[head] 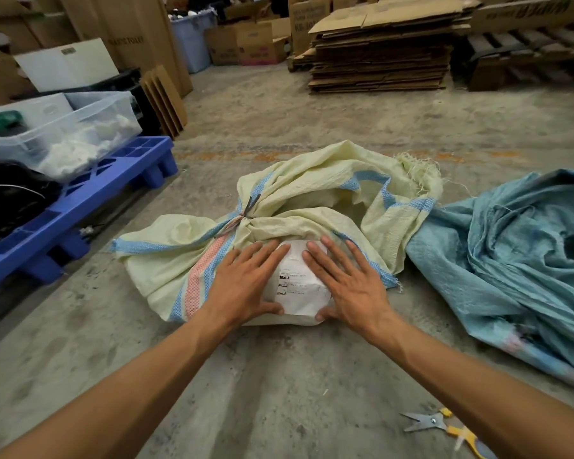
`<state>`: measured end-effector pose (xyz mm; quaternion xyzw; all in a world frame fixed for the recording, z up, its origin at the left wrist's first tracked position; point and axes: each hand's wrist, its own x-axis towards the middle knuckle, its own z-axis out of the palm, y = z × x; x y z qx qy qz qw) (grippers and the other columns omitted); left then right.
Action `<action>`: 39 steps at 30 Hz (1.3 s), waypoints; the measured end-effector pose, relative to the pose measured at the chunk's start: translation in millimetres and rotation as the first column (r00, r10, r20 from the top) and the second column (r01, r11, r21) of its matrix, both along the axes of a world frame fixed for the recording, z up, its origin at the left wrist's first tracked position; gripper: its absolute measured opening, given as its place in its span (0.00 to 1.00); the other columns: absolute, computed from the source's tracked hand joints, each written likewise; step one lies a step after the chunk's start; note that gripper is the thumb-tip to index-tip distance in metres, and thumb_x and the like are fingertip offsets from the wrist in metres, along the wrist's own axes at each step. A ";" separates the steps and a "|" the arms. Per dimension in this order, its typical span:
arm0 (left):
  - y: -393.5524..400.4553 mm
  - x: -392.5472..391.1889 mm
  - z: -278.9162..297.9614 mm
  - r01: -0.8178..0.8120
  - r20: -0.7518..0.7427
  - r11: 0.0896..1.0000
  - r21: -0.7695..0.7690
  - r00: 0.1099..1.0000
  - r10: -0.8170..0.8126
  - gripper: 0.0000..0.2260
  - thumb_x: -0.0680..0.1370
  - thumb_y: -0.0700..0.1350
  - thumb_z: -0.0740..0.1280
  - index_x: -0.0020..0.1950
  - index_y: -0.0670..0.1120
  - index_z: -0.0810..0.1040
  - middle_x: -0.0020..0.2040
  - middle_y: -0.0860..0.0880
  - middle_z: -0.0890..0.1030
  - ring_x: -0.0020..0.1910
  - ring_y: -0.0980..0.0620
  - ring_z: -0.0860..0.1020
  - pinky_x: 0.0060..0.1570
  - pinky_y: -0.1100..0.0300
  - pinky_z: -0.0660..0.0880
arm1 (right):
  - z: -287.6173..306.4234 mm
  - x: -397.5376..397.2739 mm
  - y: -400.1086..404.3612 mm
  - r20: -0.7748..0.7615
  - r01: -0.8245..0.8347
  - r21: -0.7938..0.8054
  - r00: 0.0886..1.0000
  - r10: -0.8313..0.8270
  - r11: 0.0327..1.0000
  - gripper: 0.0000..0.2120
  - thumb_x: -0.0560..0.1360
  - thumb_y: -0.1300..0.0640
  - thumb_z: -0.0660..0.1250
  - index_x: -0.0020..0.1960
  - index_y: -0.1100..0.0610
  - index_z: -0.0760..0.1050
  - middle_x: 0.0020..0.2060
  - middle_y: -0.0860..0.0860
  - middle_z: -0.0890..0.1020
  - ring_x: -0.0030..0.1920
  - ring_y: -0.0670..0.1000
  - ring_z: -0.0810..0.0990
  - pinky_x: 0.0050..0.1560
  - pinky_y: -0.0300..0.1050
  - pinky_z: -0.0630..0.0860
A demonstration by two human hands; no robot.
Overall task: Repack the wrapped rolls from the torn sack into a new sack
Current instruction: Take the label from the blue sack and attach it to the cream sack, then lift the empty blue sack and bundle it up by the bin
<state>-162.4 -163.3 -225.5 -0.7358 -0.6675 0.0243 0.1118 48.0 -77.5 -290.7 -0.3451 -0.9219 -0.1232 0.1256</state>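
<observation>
Hands, two — left hand (246,282) and right hand (348,280), fingers spread flat on one cream sack (166,260); one blue sack (511,260) beside.

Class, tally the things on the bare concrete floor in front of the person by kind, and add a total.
Woven sacks: 2, pale yellow sack and blue sack
White labelled package: 1
Scissors: 1
Blue pallets: 1
Total: 5

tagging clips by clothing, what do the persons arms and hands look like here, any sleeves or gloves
Both arms are bare along all of the forearm that shows; no sleeve or cuff is in view. The left hand and right hand wear no gloves. No watch, ring, band or wristband shows on either hand or wrist. The fingernails are short and unpainted.
</observation>
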 end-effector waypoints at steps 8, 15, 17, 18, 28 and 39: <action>-3.5 2.0 -4.3 -0.006 -0.010 0.999 0.033 1.000 0.006 0.58 0.59 0.68 0.76 0.80 0.50 0.51 0.80 0.49 0.54 0.75 0.45 0.63 0.70 0.47 0.67 | 11.7 24.1 13.8 0.024 -0.105 -0.019 0.994 0.105 0.994 0.33 0.79 0.36 0.49 0.80 0.47 0.48 0.80 0.47 0.50 0.80 0.56 0.47 0.76 0.54 0.45; 2.5 4.3 5.1 -0.036 0.042 0.999 -0.027 0.998 0.038 0.56 0.60 0.68 0.75 0.80 0.50 0.52 0.78 0.51 0.59 0.75 0.49 0.60 0.73 0.53 0.59 | 4.8 18.0 -0.5 0.011 -0.019 -0.072 1.000 0.020 0.997 0.51 0.69 0.38 0.71 0.81 0.52 0.46 0.80 0.50 0.45 0.80 0.56 0.44 0.76 0.60 0.44; 0.4 3.7 7.6 -0.037 0.062 0.997 -0.067 0.997 0.041 0.57 0.60 0.72 0.72 0.80 0.50 0.50 0.79 0.50 0.56 0.76 0.48 0.57 0.75 0.51 0.56 | 7.3 19.9 -1.4 0.024 -0.042 -0.119 0.999 0.045 0.992 0.48 0.73 0.40 0.68 0.81 0.52 0.41 0.79 0.50 0.38 0.79 0.55 0.36 0.75 0.60 0.38; -1.5 5.1 8.4 -0.044 0.076 0.997 -0.071 0.996 0.050 0.57 0.60 0.75 0.69 0.80 0.50 0.49 0.80 0.49 0.54 0.77 0.47 0.56 0.75 0.49 0.56 | 11.3 21.1 -2.6 0.020 -0.058 -0.159 0.998 0.062 0.986 0.44 0.76 0.41 0.65 0.81 0.50 0.41 0.79 0.49 0.37 0.79 0.55 0.35 0.75 0.59 0.36; 15.9 106.2 15.7 0.266 0.250 0.954 0.138 0.923 -0.293 0.17 0.77 0.60 0.60 0.61 0.55 0.76 0.61 0.53 0.75 0.63 0.50 0.69 0.60 0.53 0.68 | 46.4 106.6 6.7 -0.601 0.010 -0.195 0.789 -0.128 0.981 0.17 0.77 0.53 0.62 0.66 0.49 0.72 0.52 0.42 0.75 0.53 0.48 0.75 0.53 0.47 0.68; 111.4 276.6 -5.7 0.184 0.831 0.962 -0.199 0.553 0.066 0.28 0.77 0.60 0.65 0.72 0.47 0.68 0.62 0.46 0.78 0.58 0.48 0.78 0.60 0.53 0.75 | 53.6 320.5 19.6 -0.634 0.804 -0.218 0.314 -0.707 0.553 0.23 0.72 0.51 0.68 0.66 0.54 0.71 0.62 0.57 0.72 0.63 0.61 0.69 0.59 0.60 0.68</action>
